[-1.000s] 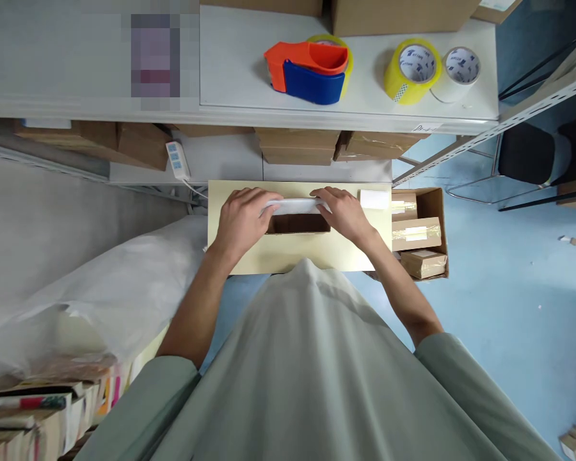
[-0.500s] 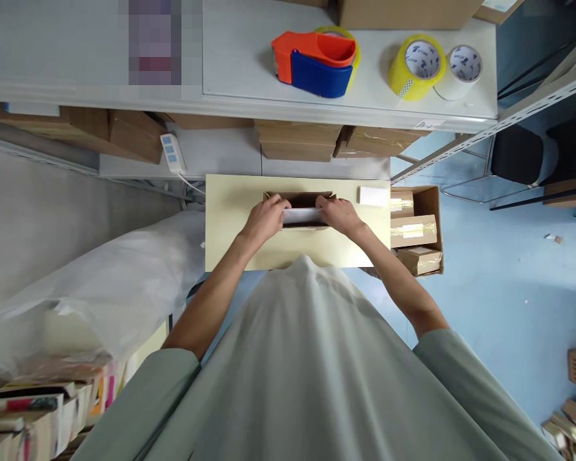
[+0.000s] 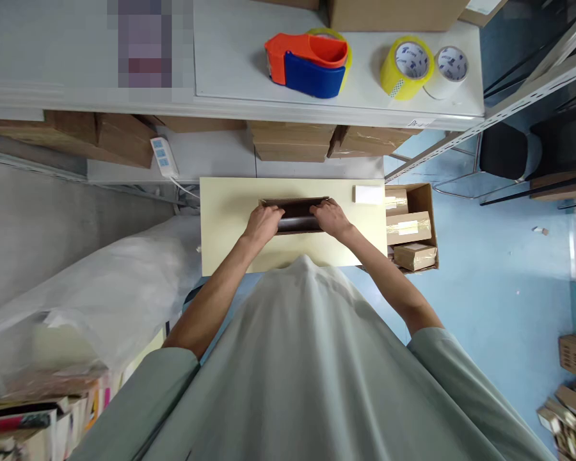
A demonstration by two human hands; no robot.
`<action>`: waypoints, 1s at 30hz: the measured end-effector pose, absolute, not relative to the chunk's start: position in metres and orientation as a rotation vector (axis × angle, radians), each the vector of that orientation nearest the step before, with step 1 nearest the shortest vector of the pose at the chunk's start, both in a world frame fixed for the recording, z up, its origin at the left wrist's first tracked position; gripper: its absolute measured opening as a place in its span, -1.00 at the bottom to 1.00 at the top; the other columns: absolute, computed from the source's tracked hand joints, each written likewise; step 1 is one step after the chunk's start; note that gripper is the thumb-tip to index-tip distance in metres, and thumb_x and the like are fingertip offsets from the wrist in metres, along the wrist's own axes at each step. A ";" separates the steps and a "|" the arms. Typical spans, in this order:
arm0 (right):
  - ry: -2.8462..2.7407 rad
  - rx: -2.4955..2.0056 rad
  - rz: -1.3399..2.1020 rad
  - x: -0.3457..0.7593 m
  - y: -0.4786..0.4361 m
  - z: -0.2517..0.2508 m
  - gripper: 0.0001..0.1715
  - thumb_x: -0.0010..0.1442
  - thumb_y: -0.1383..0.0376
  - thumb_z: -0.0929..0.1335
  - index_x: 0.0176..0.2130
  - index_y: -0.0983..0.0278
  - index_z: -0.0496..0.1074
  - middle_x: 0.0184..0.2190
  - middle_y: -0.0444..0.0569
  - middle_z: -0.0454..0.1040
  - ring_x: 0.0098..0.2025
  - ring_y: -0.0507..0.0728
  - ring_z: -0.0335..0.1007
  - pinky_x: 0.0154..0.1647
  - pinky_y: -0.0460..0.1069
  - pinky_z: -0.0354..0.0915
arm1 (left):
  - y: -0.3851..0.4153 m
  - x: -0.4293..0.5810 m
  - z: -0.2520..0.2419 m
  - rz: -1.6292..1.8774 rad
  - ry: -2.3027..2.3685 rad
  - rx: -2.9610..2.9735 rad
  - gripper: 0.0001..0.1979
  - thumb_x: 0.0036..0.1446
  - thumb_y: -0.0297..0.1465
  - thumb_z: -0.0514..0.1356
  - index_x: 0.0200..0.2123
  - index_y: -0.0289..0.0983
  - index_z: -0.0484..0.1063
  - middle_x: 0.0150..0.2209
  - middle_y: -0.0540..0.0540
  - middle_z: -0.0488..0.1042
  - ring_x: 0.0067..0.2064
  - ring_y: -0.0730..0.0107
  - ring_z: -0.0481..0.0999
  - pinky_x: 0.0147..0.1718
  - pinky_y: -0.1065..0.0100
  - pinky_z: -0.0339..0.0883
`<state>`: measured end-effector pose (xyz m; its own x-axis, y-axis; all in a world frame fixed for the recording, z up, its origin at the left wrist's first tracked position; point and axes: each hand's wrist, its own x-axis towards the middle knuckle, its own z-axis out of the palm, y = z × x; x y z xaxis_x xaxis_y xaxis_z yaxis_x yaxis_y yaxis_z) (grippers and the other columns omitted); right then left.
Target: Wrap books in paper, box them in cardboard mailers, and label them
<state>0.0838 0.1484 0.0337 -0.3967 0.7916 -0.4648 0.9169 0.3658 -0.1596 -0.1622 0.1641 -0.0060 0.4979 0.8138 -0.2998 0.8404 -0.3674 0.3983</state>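
A narrow, open-topped cardboard box (image 3: 295, 208) stands on the pale yellow table (image 3: 225, 250). A dark, slightly shiny flat item (image 3: 297, 224) spans the inside of the box; its kind cannot be made out. My left hand (image 3: 265, 224) is at the box's left end, its fingers curled over the rim onto the item's end. At the opposite end my right hand (image 3: 332, 218) has its fingers bent inward on the same item. The fingertips of both hands are partly hidden inside the box. A small white block (image 3: 369, 194) lies to the right of my right hand.
Above the table, a shelf holds an orange-and-blue tape dispenser (image 3: 307, 64), a yellow tape roll (image 3: 407, 67) and a white one (image 3: 446, 72). A carton (image 3: 434, 224) of taped parcels adjoins the table's right edge. A power strip (image 3: 164, 157) sits back left; plastic-wrapped goods (image 3: 125, 275) stand left.
Between my hands, the light grey surface seen before has given way to a dark one sitting lower in the box. Both hands stay at the box ends. The view has shifted slightly.
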 end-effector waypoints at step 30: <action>1.892 2.562 -0.876 0.110 0.084 0.025 -0.80 0.43 0.32 0.43 -0.23 0.19 0.70 -0.21 0.01 0.80 -0.15 0.27 0.75 -0.10 0.03 0.44 | 0.117 -0.201 0.005 0.201 1.964 1.861 -0.81 0.35 -0.28 0.30 -0.26 -0.14 0.73 -0.12 -0.18 0.80 -0.07 -0.10 0.76 -0.06 0.06 0.53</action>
<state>0.1097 0.0840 0.0245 0.2085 0.9253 -0.3167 0.8399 -0.3353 -0.4267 -0.2015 0.1172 0.0050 -0.0111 0.9789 -0.2041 0.9173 0.0912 0.3876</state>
